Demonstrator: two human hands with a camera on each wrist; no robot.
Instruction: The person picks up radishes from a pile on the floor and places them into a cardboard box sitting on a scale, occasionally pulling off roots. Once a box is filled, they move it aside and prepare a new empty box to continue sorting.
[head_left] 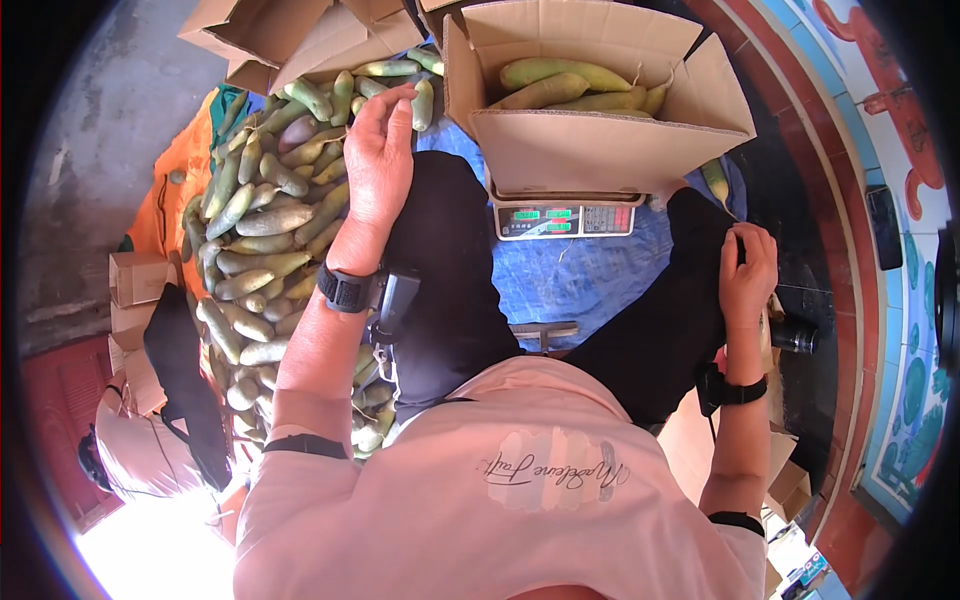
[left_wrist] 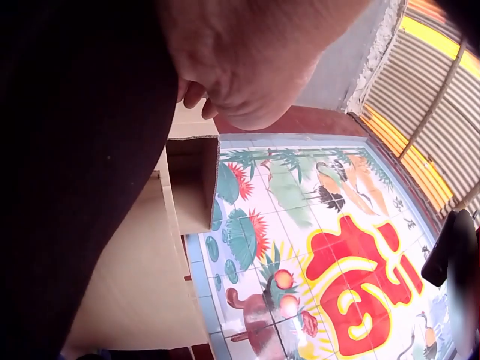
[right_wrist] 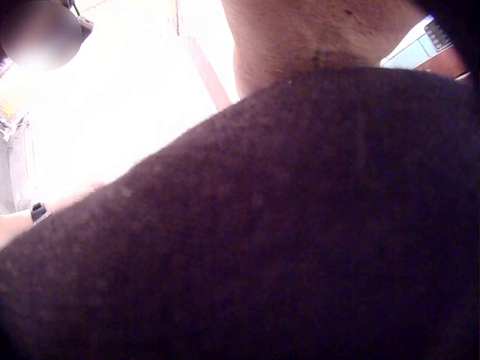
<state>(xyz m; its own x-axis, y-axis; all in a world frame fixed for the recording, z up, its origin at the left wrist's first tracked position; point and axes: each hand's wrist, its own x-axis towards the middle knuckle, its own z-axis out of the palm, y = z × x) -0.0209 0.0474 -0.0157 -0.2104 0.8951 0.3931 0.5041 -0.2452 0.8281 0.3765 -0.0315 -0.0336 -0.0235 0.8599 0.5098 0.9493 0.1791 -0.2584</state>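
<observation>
The left hand (head_left: 382,155) lies by the left knee in the head view, fingers loosely bent, beside the pile of green radishes (head_left: 265,220); it holds nothing. On the right knee rests the right hand (head_left: 750,265), fingers loosely bent and empty. An open cardboard box (head_left: 610,150) with several radishes (head_left: 545,92) in it stands on a digital scale (head_left: 565,220) beyond the knees. In the left wrist view the left hand (left_wrist: 240,67) hangs above dark trousers; the right wrist view shows part of the right hand (right_wrist: 315,37) behind dark cloth.
Blue sheeting (head_left: 570,285) lies under the scale. More open boxes (head_left: 260,35) stand at the upper left. Another person (head_left: 150,450) is at the lower left. A single radish (head_left: 716,182) lies right of the scale, and a painted tile wall (left_wrist: 300,255) rises past the boxes.
</observation>
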